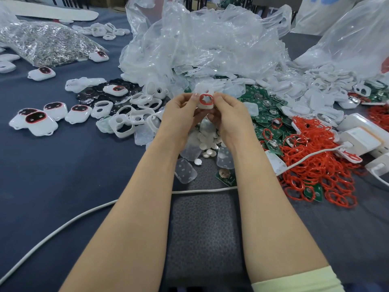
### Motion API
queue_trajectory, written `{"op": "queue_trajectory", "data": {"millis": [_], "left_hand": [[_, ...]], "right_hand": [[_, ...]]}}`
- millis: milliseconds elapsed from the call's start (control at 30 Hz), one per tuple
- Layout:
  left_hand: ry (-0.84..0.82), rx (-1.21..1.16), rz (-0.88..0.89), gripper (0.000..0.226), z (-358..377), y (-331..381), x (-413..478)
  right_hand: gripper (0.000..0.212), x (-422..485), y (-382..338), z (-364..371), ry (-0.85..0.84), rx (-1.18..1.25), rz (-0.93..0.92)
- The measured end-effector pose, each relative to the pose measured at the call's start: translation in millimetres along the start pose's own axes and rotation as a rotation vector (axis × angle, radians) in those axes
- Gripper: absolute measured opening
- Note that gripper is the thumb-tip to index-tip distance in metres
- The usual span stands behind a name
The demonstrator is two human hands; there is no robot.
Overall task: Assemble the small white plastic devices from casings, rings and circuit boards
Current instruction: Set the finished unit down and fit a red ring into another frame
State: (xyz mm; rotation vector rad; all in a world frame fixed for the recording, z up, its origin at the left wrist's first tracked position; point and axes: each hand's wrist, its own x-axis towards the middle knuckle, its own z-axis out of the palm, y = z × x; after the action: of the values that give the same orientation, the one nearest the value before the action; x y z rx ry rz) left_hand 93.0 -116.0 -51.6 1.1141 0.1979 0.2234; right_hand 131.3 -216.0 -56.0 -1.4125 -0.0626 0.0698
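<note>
The casing [204, 106] is clamped by left hand [181, 111] and right hand [229, 114] fingers [192, 102]; its ring [207, 95] is apparently being seated. Next, a board [265, 114], right of the fingers, is likely needed.

Crumpled clear bags [200, 39] (heaped high) behind a white cable [202, 190].

The left hand [181, 115] and right hand [230, 118] are bare, as are both forearms [136, 207]. A pale yellow-green sleeve [294, 281] covers the right arm near the elbow.
</note>
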Motion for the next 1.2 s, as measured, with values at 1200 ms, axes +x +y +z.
{"op": "queue_trajectory", "data": {"millis": [1200], "left_hand": [[-0.007,0.503,0.239,0.015,1.3,-4.1,-0.9]], "right_hand": [[0.02,-1.7,1.0,-1.2,0.075,-0.138,-0.045]]}}
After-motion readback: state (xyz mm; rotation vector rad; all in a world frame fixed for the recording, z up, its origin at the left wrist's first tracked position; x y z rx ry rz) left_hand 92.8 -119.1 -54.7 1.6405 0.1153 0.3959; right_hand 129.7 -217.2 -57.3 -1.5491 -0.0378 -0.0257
